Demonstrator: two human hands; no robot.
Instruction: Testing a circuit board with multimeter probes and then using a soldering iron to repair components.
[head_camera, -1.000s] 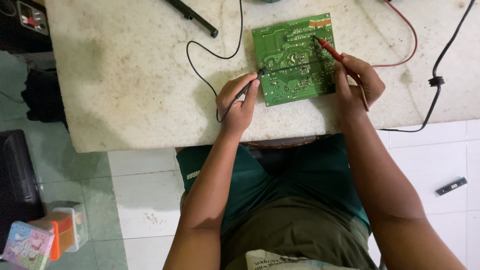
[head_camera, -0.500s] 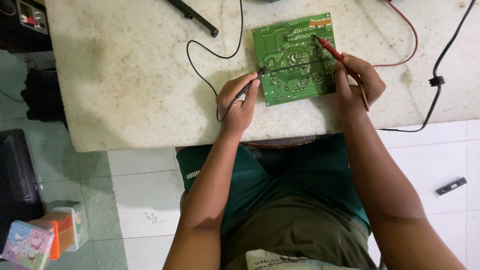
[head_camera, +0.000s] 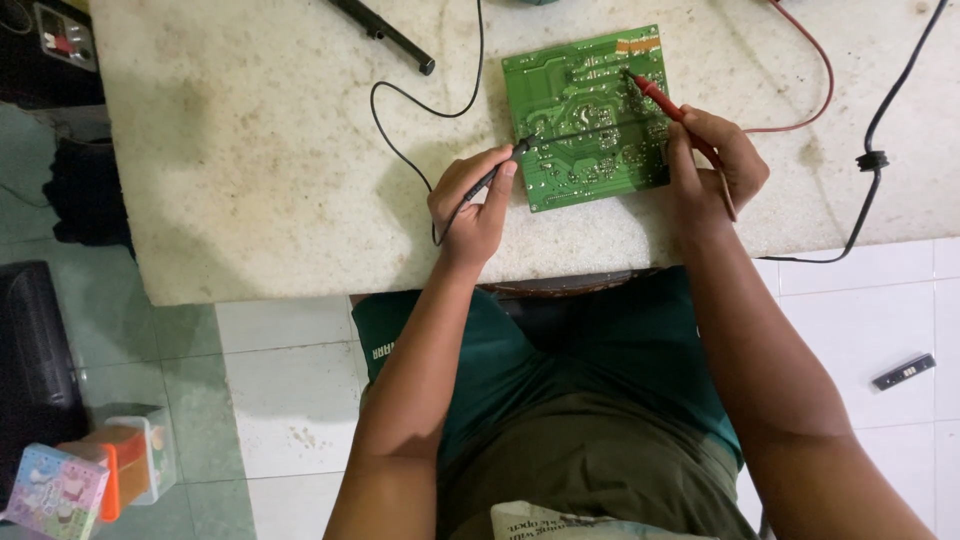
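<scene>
A green circuit board (head_camera: 590, 115) lies solder side up on a worn white stone table (head_camera: 260, 150). My left hand (head_camera: 472, 205) grips a black test probe (head_camera: 495, 175) whose tip touches the board's left edge. My right hand (head_camera: 715, 165) grips a red test probe (head_camera: 665, 105) with its tip on the board's upper right area. A black lead (head_camera: 400, 110) curls away from the left probe, and a red lead (head_camera: 800, 60) runs off from the right one toward the table's far edge.
A black tool handle (head_camera: 385, 32) lies at the table's far side. A black cable (head_camera: 880, 120) with a ferrite bead crosses the right end. On the tiled floor are a small black device (head_camera: 905, 371), coloured boxes (head_camera: 85, 475) and a dark bag (head_camera: 85, 195).
</scene>
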